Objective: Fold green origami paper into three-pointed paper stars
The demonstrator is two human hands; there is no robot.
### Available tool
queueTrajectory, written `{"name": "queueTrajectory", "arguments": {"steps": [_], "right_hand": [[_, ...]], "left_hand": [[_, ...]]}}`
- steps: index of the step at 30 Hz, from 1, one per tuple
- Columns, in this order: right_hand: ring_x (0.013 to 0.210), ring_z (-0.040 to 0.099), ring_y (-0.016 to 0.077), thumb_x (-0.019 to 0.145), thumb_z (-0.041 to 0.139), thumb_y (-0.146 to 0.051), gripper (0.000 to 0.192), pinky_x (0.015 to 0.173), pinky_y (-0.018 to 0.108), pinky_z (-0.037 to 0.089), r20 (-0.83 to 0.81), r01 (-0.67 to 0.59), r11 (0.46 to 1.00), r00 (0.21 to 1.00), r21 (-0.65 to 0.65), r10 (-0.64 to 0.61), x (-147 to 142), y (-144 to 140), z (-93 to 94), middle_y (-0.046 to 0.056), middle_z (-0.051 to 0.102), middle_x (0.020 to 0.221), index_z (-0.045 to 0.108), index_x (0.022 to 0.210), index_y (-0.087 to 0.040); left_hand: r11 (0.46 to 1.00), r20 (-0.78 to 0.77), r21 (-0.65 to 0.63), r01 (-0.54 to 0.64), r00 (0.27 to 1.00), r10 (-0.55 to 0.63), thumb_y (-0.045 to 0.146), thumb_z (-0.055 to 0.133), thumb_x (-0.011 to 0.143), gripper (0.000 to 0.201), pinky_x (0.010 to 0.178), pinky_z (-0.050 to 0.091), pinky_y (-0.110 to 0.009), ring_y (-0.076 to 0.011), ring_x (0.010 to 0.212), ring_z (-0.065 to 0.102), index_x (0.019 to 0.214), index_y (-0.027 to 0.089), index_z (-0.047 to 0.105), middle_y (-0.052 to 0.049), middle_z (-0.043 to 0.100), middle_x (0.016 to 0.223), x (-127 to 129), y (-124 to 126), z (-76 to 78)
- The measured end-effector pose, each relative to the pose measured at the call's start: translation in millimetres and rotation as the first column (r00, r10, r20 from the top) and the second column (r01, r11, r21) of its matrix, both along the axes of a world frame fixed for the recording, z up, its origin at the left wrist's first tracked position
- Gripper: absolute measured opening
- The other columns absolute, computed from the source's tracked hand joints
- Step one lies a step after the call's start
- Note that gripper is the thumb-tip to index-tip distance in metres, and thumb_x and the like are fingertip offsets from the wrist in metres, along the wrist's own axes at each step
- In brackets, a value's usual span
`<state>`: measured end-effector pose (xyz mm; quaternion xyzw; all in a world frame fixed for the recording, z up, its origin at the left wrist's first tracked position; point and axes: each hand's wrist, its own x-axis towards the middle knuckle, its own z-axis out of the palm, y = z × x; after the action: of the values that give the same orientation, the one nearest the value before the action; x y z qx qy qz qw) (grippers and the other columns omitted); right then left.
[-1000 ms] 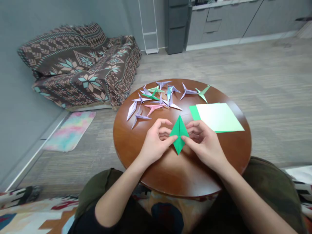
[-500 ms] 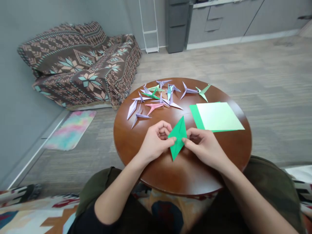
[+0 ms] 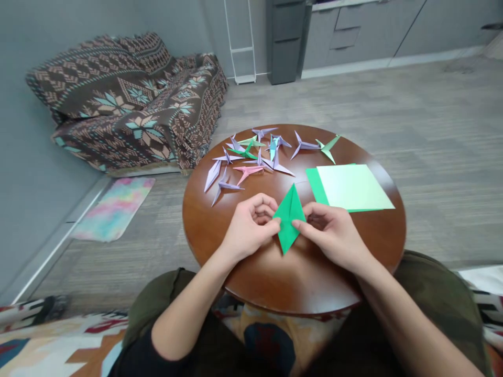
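— Start nearest the camera. What are the hands doing?

— The left hand [image 3: 251, 226] and the right hand [image 3: 334, 233] meet over the near half of the round wooden table [image 3: 204, 230]. Between them is a green folded paper [image 3: 290, 217], kite-shaped, with one point toward the person and the other away. Each hand pinches a side corner of it, thumb and forefinger closed on the paper from left and right.

— Is the paper flat on the table?

— Its lower tip sits at or just above the wood (I cannot tell whether it touches). The upper point tilts slightly to the right.

— And just beyond the hands?

— To the right, a stack of square sheets [image 3: 353, 187] lies flat: a pale green sheet on top, a darker green one showing along its left and near edges. It is near the right hand but apart from it.

— Farther back?

— A scatter of finished folded figures [image 3: 255, 154] with long pointed arms, mostly lilac, with one pink, some green and a light blue one. They spread across the far half of the table, several overlapping.

— Past the table?

— Grey wood-look floor, a sofa under a brown patterned throw [image 3: 129, 104] at far left, a pastel mat [image 3: 113, 208] on the floor before it, and grey cabinets [image 3: 353, 31] along the back wall.
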<state>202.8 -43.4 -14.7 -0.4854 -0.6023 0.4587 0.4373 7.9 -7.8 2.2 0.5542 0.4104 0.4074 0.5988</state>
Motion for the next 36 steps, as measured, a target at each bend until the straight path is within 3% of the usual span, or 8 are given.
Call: {"name": "queueTrajectory", "arguments": {"steps": [4, 7, 11, 13, 16, 23, 31, 36], "right_hand": [[0.067, 0.064, 0.018, 0.093, 0.073, -0.032, 0.016, 0.063, 0.031, 0.05, 0.042, 0.061, 0.995, 0.997, 0.085, -0.065, 7.9, 0.9, 1.6, 0.003, 0.072, 0.079, 0.069, 0.081, -0.021], [0.062, 0.062, 0.0162, 0.095, 0.072, -0.026, 0.014, 0.059, 0.03, 0.048, 0.141, 0.2, 0.904, 0.953, 0.379, -0.27, 12.1, 1.4, 6.2, 0.001, 0.069, 0.073, 0.068, 0.082, -0.022], [0.075, 0.069, 0.0185, 0.098, 0.063, -0.01, 0.014, 0.067, 0.03, 0.054, 0.338, 0.006, 0.67, 0.86, 0.743, -0.383, 12.0, -0.2, 9.0, 0.007, 0.075, 0.09, 0.073, 0.098, -0.021], [0.084, 0.072, 0.0217, 0.099, 0.062, -0.009, 0.017, 0.072, 0.032, 0.057, 0.423, -0.124, 0.622, 0.832, 0.773, -0.359, 12.2, -0.9, 8.5, 0.011, 0.077, 0.097, 0.074, 0.105, -0.019], [0.091, 0.072, 0.0246, 0.101, 0.068, -0.019, 0.01, 0.077, 0.036, 0.059, 0.504, -0.245, 0.65, 0.828, 0.719, -0.246, 15.3, -0.5, 8.0, 0.014, 0.077, 0.102, 0.075, 0.107, -0.016], [0.088, 0.071, 0.0206, 0.103, 0.068, -0.024, 0.009, 0.076, 0.032, 0.056, 0.501, -0.374, 0.757, 0.862, 0.535, 0.072, 22.6, 3.4, 8.8, 0.008, 0.075, 0.101, 0.075, 0.104, -0.019], [0.085, 0.068, 0.0203, 0.106, 0.058, -0.015, 0.012, 0.075, 0.032, 0.052, 0.495, -0.351, 0.747, 0.868, 0.564, 0.033, 19.1, 1.3, 11.1, 0.01, 0.073, 0.096, 0.068, 0.1, -0.018], [0.068, 0.059, 0.0152, 0.103, 0.059, -0.014, 0.018, 0.063, 0.027, 0.046, 0.382, -0.211, 0.806, 0.924, 0.553, -0.02, 13.4, 2.5, 9.3, 0.004, 0.065, 0.079, 0.058, 0.086, -0.02]], "left_hand": [[0.997, -0.017, 0.062, -0.052, 0.998, 0.053, 0.012, 0.077, 0.069, 0.02, 0.066, 0.052, -0.019, -0.0104, 0.066, 0.067, 0.083, 0.015, 0.064, 0.0, 0.073, 0.072, -10.6, 9.4, -1.6], [0.98, 0.078, 0.093, -0.174, 0.983, 0.167, 0.016, 0.079, 0.075, 0.018, 0.067, 0.055, -0.02, -0.0119, 0.07, 0.07, 0.084, 0.017, 0.063, -0.001, 0.074, 0.076, -17.5, 13.8, -3.8], [0.95, 0.261, -0.216, 0.226, 0.951, -0.167, 0.048, 0.076, 0.09, 0.055, 0.07, 0.062, -0.028, -0.0197, 0.079, 0.077, 0.138, 0.024, 0.064, -0.007, 0.08, 0.096, -13.6, 6.7, -4.3], [0.943, 0.309, -0.224, 0.247, 0.935, -0.172, 0.048, 0.078, 0.09, 0.052, 0.081, 0.062, -0.029, -0.021, 0.092, 0.078, 0.133, 0.022, 0.07, -0.01, 0.08, 0.11, -10.7, 3.3, -4.0], [0.946, 0.267, -0.214, 0.245, 0.946, -0.184, 0.044, 0.081, 0.089, 0.038, 0.08, 0.059, -0.025, -0.0176, 0.09, 0.075, 0.116, 0.017, 0.08, -0.01, 0.08, 0.113, -12.0, 3.7, -5.3], [0.935, 0.089, -0.216, 0.281, 0.959, -0.268, 0.051, 0.081, 0.087, 0.045, 0.066, 0.053, -0.022, -0.0129, 0.07, 0.067, 0.114, 0.015, 0.083, -0.005, 0.077, 0.084, -19.0, 7.9, -9.3], [0.928, 0.149, -0.254, 0.271, 0.959, -0.24, 0.059, 0.08, 0.085, 0.052, 0.065, 0.052, -0.022, -0.0143, 0.069, 0.068, 0.107, 0.012, 0.085, -0.008, 0.077, 0.081, -18.2, 8.2, -6.9], [0.929, 0.152, -0.188, 0.318, 0.944, -0.292, 0.055, 0.081, 0.086, 0.047, 0.072, 0.054, -0.025, -0.0182, 0.078, 0.072, 0.108, 0.013, 0.083, -0.01, 0.081, 0.091, -19.5, 7.5, -6.7]]}}
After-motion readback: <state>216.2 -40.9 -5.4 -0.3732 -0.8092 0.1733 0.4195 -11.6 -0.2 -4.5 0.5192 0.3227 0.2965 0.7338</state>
